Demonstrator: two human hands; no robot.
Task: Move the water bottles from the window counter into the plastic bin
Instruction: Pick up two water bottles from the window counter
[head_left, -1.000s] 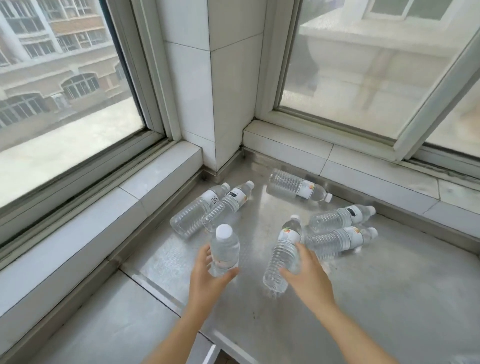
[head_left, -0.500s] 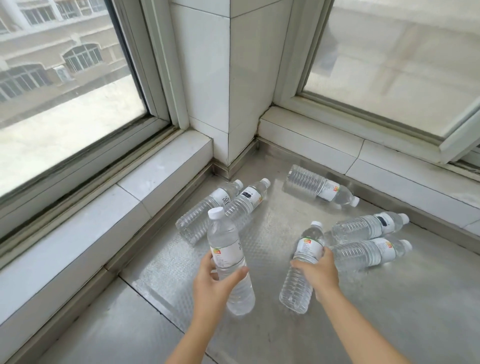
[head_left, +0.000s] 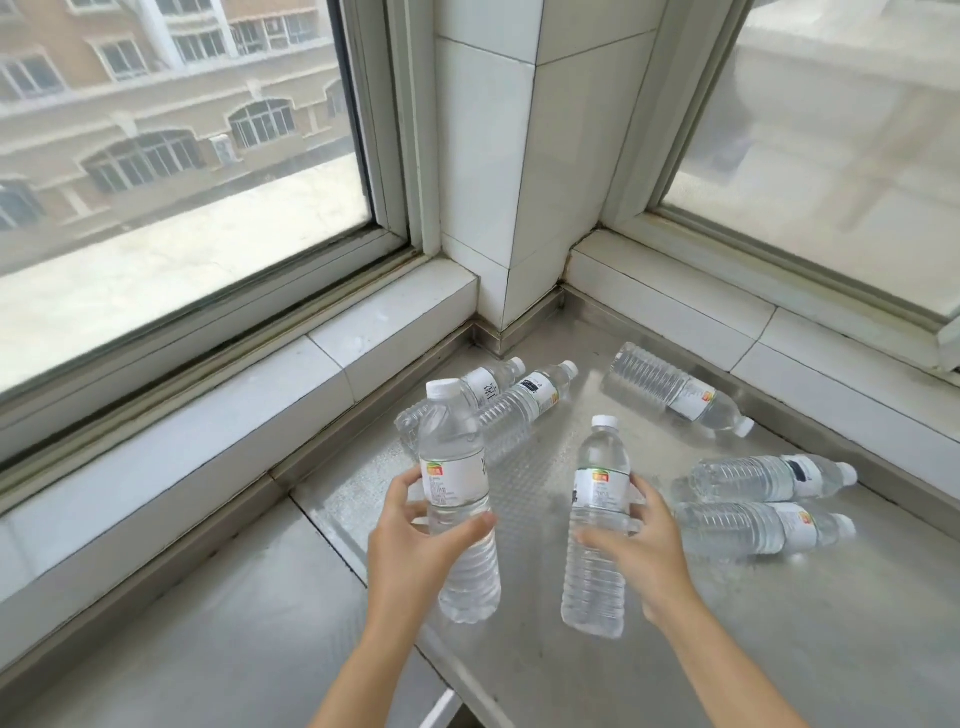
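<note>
I am holding a water bottle in each hand, both now lifted clear of the steel counter (head_left: 779, 649) and roughly upright with their white caps pointing up, where a second ago the one on my right was only just being grasped as it lay on its side. My left hand (head_left: 415, 540) is wrapping around the left bottle (head_left: 457, 499), thumb across the front just below the label and fingers curling round the far side. My right hand (head_left: 641, 545) is gripping the right bottle (head_left: 597, 525) at about the same height, thumb crossing in front and fingers behind. That means the pick-up part of this trip is done, I think, and what is left is carrying the pair to the plastic bin, which is not showing anywhere in my view, so I am likely going to have to turn away from the window corner to find it. Five more bottles are lying on the counter: two side by side near the tiled pillar (head_left: 524, 405), one by the right sill (head_left: 675, 389), and two lying next to each other at far right (head_left: 769, 478). I am judging the task as barely begun.
</note>
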